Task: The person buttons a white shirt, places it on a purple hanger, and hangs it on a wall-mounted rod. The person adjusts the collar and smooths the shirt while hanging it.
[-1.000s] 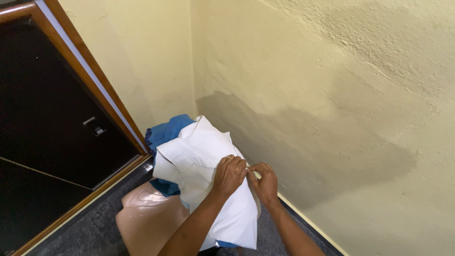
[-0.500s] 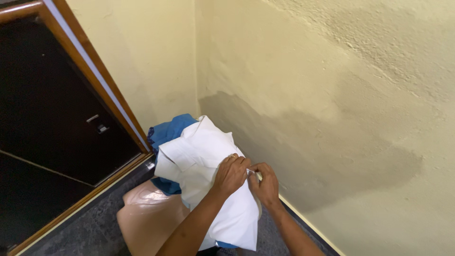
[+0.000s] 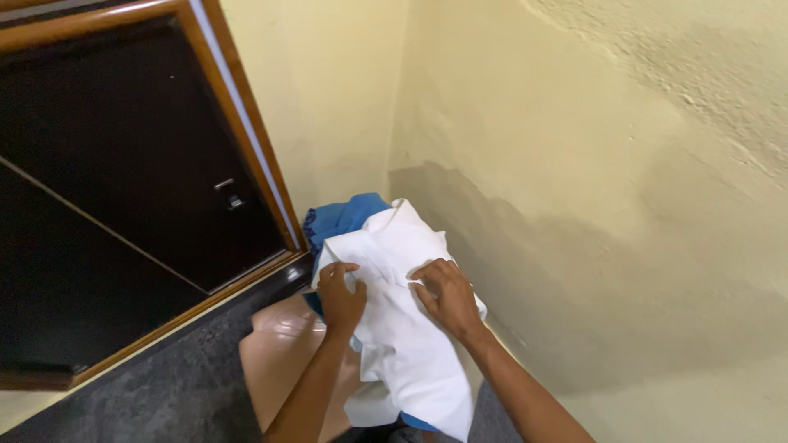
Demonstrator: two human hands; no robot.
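A white cloth (image 3: 402, 353) lies draped over a blue cloth (image 3: 345, 220) in the corner where two yellow walls meet. My left hand (image 3: 340, 295) presses on the white cloth's left part, fingers bent and pinching a fold. To its right, my right hand (image 3: 447, 297) lies flat on the same cloth with fingers spread. The blue cloth shows only at the top left and at the bottom edge; what the pile rests on is hidden.
A pale pink smooth object (image 3: 283, 353) sits on the dark grey floor (image 3: 164, 394) just left of the pile. A dark door with a wooden frame (image 3: 246, 139) fills the left side. The right wall (image 3: 616, 205) has a darker damp-looking patch low down.
My hands were close together at the cloth's right side; now they are apart, the left one moved left across the cloth. The view has shifted nearer and rightward.
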